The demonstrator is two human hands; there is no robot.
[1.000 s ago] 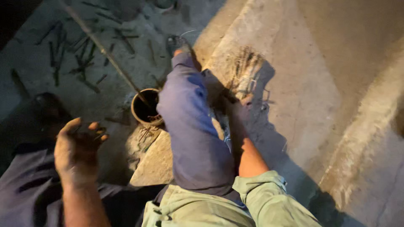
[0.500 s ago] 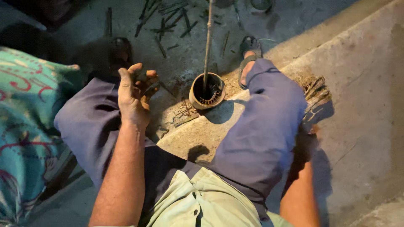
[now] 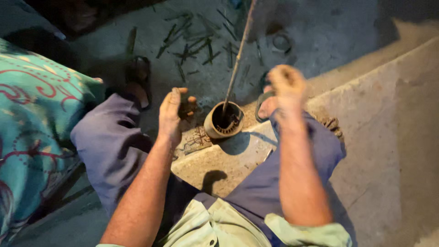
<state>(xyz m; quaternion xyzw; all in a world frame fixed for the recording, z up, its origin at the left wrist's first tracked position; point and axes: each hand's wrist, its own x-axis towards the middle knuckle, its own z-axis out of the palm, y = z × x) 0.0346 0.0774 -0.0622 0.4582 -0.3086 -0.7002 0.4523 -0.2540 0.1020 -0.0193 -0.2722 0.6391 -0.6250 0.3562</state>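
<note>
A short metal cylinder (image 3: pixel 224 120) with copper windings inside stands on the edge of a concrete slab (image 3: pixel 228 160) between my knees. A thin rod (image 3: pixel 238 57) rises out of it toward the top of the view. My left hand (image 3: pixel 173 112) hovers just left of the cylinder, fingers loosely curled and dirty, holding nothing I can make out. My right hand (image 3: pixel 286 87) is raised to the right of the rod, fingers curled in; whether it grips anything is unclear. Neither hand touches the cylinder.
Several dark metal strips (image 3: pixel 192 45) lie scattered on the floor beyond the cylinder. A metal ring (image 3: pixel 280 42) lies at upper right. My feet wear sandals (image 3: pixel 137 75). A teal patterned cloth (image 3: pixel 36 132) fills the left. A raised concrete ledge (image 3: pixel 388 119) runs along the right.
My right hand has come up from behind my right leg into view beside the rod. My left hand has lifted off my left knee and moved toward the cylinder.
</note>
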